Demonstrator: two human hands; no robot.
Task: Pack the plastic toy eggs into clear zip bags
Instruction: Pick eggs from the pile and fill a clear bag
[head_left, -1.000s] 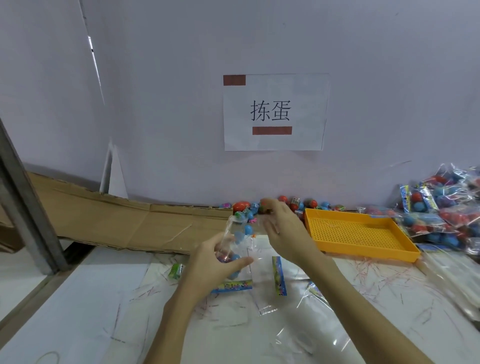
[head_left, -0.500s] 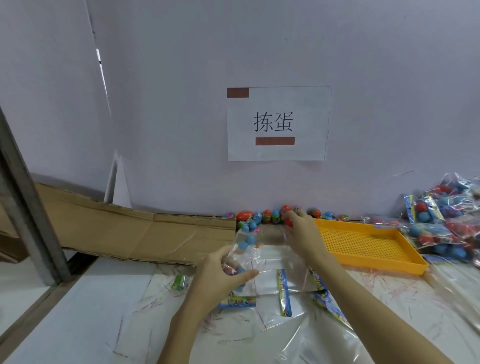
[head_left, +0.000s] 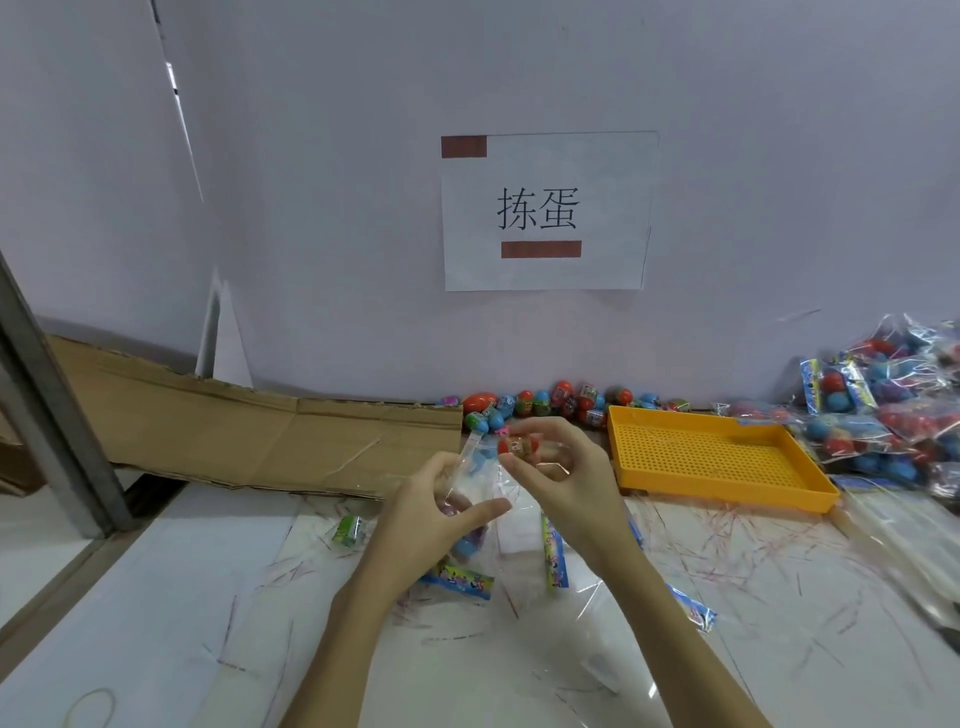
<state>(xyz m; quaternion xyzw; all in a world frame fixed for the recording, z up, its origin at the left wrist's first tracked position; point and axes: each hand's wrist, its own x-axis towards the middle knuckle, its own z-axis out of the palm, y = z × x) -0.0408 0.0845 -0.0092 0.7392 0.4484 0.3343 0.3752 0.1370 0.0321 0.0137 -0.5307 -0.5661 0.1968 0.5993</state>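
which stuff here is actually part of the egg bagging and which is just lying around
In use:
- red egg pinched in the right hand
- clear bag held by the left hand
- loose eggs along the wall
- filled bags piled at right

Lying about:
- yellow tray
- cardboard
- paper sign
- rubber band

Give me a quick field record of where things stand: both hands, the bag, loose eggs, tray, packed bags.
left hand: holds the bag upright
right hand: pinches a red egg at the bag's mouth
bag: clear, some eggs already inside
loose eggs: in a row along the wall
tray: yellow, nothing in it, right of the hands
packed bags: piled at far right
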